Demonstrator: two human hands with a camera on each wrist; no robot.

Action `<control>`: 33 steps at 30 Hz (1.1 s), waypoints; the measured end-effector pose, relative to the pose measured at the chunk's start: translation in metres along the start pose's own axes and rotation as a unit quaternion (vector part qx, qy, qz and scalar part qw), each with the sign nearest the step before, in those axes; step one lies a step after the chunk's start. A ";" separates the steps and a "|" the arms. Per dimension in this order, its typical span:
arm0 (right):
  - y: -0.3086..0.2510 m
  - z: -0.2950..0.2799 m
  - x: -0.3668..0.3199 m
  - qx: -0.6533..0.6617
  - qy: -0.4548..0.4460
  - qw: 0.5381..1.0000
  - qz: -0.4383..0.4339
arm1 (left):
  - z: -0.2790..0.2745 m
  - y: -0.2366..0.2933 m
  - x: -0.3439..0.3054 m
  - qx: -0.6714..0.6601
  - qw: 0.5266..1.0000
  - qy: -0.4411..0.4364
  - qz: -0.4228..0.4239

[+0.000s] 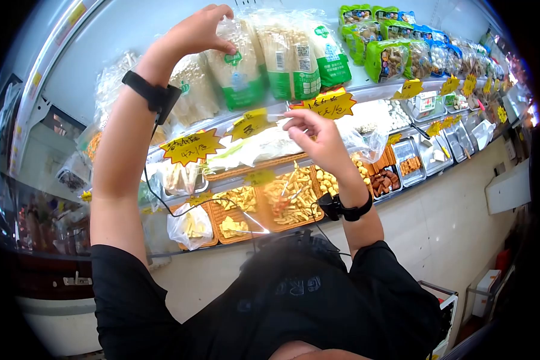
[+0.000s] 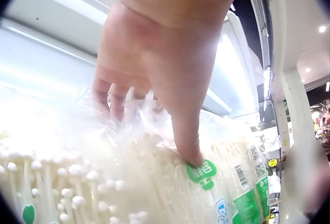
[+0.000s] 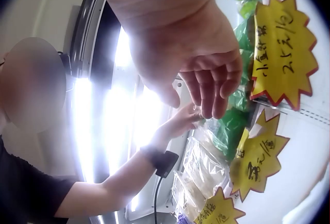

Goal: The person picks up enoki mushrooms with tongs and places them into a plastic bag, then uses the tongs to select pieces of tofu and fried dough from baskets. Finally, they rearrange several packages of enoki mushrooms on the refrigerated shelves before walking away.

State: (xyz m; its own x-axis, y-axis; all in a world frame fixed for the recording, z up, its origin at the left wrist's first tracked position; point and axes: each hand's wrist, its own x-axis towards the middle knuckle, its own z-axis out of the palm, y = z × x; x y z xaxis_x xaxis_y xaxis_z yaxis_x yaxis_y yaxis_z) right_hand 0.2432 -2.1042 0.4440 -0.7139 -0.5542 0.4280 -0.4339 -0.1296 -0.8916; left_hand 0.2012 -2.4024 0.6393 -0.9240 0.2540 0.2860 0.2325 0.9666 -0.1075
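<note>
On the upper shelf of the white chilled counter (image 1: pixel 120 27), one clear plastic bag of thin white mushrooms with a green printed bottom (image 1: pixel 237 75) stands between similar bags. The person's left hand (image 1: pixel 201 29) grips it near the top: the thumb presses on the front, by the green logo, and the bent fingers reach over the loose film behind. The right hand (image 1: pixel 321 139) holds nothing; its fingers are loosely bent, near the yellow star-shaped price signs with handwriting (image 1: pixel 249 124) and above the lower food trays.

The grip seems to be mostly on soft, slippery film, so if the bag were lifted by this part only, the film could slide or tear and the heavy bottom could drop. The neighbour bag with a printed code (image 1: pixel 291 63) is very close on the right side, and its film could be dragged along and make it fall forward. The price signs stand low in front, and a swinging bag may knock them. Also the thin black cable (image 1: pixel 146 172) from the left wrist hangs over the trays and could catch on a sign.
</note>
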 end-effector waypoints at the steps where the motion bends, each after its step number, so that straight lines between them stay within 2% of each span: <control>1: 0.001 -0.005 0.002 0.004 0.015 1.000 0.002 | -0.002 0.006 -0.004 0.005 1.000 0.013 0.014; 4: -0.005 -0.016 0.017 0.024 0.140 0.990 -0.009 | -0.005 0.021 -0.015 0.017 0.998 0.047 0.049; 5: -0.019 -0.023 0.024 -0.081 0.174 0.981 -0.001 | -0.006 0.025 -0.018 0.019 0.997 0.055 0.055; 7: -0.031 -0.029 0.045 -0.209 0.233 0.947 -0.069 | -0.009 0.036 -0.025 0.018 0.994 0.086 0.066; 10: -0.028 -0.032 0.082 -0.308 0.237 0.915 -0.107 | -0.024 0.065 -0.036 -0.006 0.984 0.158 0.087; 13: -0.022 -0.026 0.100 -0.312 0.182 0.932 -0.040 | -0.030 0.096 -0.057 -0.082 0.963 0.231 0.111; 15: -0.018 -0.028 0.105 -0.323 0.178 0.928 -0.050 | -0.025 0.117 -0.076 -0.161 0.937 0.289 0.113; 17: -0.014 -0.035 0.107 -0.310 0.152 0.937 -0.045 | -0.017 0.133 -0.104 -0.209 0.940 0.251 0.097; 18: -0.009 -0.037 0.105 -0.290 0.162 0.941 -0.063 | -0.008 0.138 -0.115 -0.252 0.925 0.257 0.124; 19: -0.002 -0.039 0.100 -0.269 0.171 0.944 -0.080 | -0.002 0.147 -0.131 -0.310 0.921 0.208 0.110; 20: 0.003 -0.039 0.099 -0.249 0.180 0.946 -0.100 | 0.007 0.153 -0.143 -0.306 0.922 0.202 0.119; 22: 0.015 -0.035 0.095 0.016 0.193 0.971 -0.138 | 0.021 0.166 -0.165 -0.357 0.917 0.159 0.082; 23: 0.019 -0.035 0.090 0.149 0.194 0.958 -0.148 | 0.030 0.170 -0.172 -0.376 0.912 0.148 0.073; 24: 0.020 -0.038 0.085 0.173 0.199 0.950 -0.169 | 0.042 0.172 -0.178 -0.441 0.884 0.149 0.036; 26: 0.003 -0.044 0.072 0.361 0.171 0.906 -0.143 | 0.070 0.177 -0.188 -0.562 0.814 0.143 -0.035; 27: -0.003 -0.046 0.062 0.451 0.157 0.869 -0.126 | 0.090 0.185 -0.191 -0.701 0.694 0.144 -0.077; 28: 0.001 -0.053 0.050 0.520 0.095 0.843 -0.098 | 0.104 0.198 -0.191 -0.782 0.594 0.129 -0.138; 29: 0.012 -0.055 0.040 0.579 -0.020 0.812 -0.073 | 0.114 0.209 -0.188 -0.848 0.480 0.112 -0.195; 31: -0.004 -0.029 0.021 0.732 -0.117 0.671 -0.032 | 0.132 0.223 -0.187 -0.949 0.262 -0.005 -0.175; 32: -0.005 -0.016 0.015 0.754 -0.131 0.644 -0.014 | 0.137 0.229 -0.186 -0.974 0.145 -0.066 -0.160; 33: -0.002 -0.009 0.010 0.775 -0.143 0.616 0.004 | 0.138 0.234 -0.184 -0.971 0.175 -0.076 -0.144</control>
State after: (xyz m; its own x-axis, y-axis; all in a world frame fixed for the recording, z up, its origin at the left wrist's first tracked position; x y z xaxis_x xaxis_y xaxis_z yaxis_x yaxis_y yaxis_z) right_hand 0.2321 -2.1023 0.4519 -0.4906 -0.6534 0.5765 0.7725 -0.6322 -0.0592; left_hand 0.3839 -2.2273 0.4299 -0.9453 0.3247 -0.0314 -0.3022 -0.8354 0.4591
